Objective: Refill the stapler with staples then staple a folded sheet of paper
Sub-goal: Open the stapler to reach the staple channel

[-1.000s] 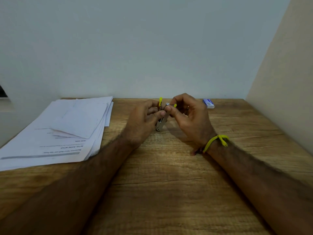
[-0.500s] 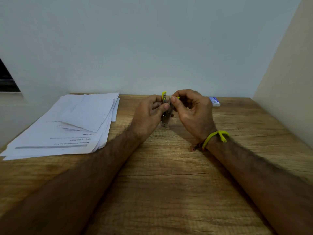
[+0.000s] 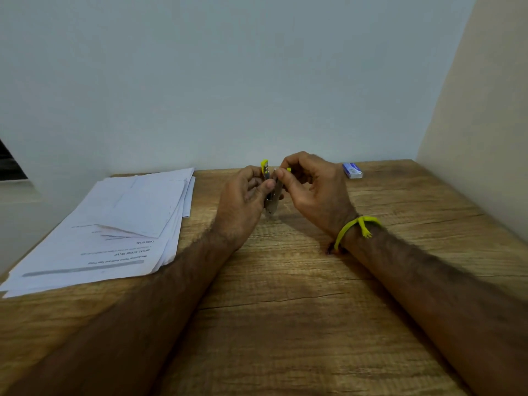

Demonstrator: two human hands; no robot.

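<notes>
Pale blue-grey walls close in a wood-grain brown surface (image 3: 285, 324), and at its left edge lies a loose stack of white printed paper sheets (image 3: 114, 224), a folded sheet on top, probably parked there until the stapling step. Right of it, the left hand (image 3: 243, 201) curls its fingers (image 3: 267, 184) round the small metal stapler with yellow plastic tips (image 3: 271, 200), holding it upright, its lower end near or on the wood, seemingly so the hinged halves stay apart for loading. The right hand (image 3: 311, 187), a yellow cord bracelet (image 3: 354, 227) at its wrist, pinches thumb and forefinger at the stapler's upper part; whether a staple strip sits between them is too small to tell. Farther right, well apart, rests a small blue-and-white staple box (image 3: 353, 170). Compared with half a second ago, the stapler stands a touch straighter and the grips look unchanged.
</notes>
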